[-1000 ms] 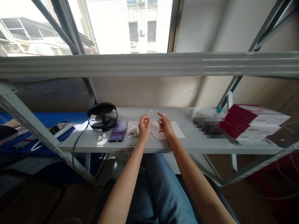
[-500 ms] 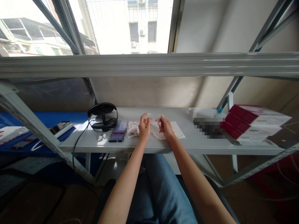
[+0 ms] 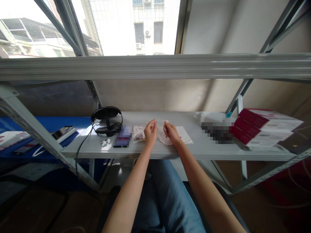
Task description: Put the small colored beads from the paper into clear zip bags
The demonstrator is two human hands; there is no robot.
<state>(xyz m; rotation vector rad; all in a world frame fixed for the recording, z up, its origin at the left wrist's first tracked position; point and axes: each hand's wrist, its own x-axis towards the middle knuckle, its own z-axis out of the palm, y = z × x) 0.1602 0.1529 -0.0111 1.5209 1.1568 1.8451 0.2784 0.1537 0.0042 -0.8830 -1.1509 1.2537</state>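
Both hands are raised over the middle of the white shelf. My left hand (image 3: 150,132) is closed, thumb and fingertips pinched at the edge of a thin clear piece of plastic (image 3: 159,123). From the other side, my right hand (image 3: 170,132) has its fingers curled in on the same clear plastic; whether it is a bag or a sheet I cannot tell. Below the right hand lies a white paper sheet (image 3: 185,136), partly covered by the hand. Just left of my left hand is a clear packet of small coloured pieces (image 3: 139,133).
Black headphones (image 3: 107,121) stand at the left on the shelf (image 3: 150,155), with white earbuds (image 3: 105,142) and a blurred purple item (image 3: 123,136) nearby. To the right are a blurred dark object (image 3: 217,132) and stacked red-and-white boxes (image 3: 262,127). A metal beam (image 3: 155,67) crosses above.
My left fingertips have come together and turned a little inward to the right. The right fingers have curled in more tightly. Items on the shelf stay where they were.
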